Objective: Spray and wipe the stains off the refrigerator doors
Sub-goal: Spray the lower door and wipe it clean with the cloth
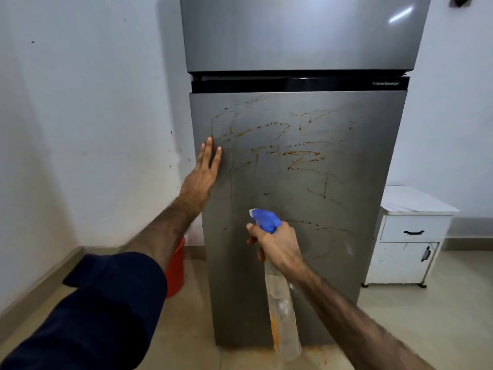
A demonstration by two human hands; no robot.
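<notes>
Two hands share the work at the refrigerator's lower door, which is streaked all over with orange-brown stains. One, the left hand, lies flat and open against the door's left edge, probably to steady the door against the push of the work. Meanwhile the right hand is wrapped around the neck of the spray bottle, a finger on the trigger, blue nozzle aimed at the stains. No cloth is visible; wiping has seemingly not begun.
</notes>
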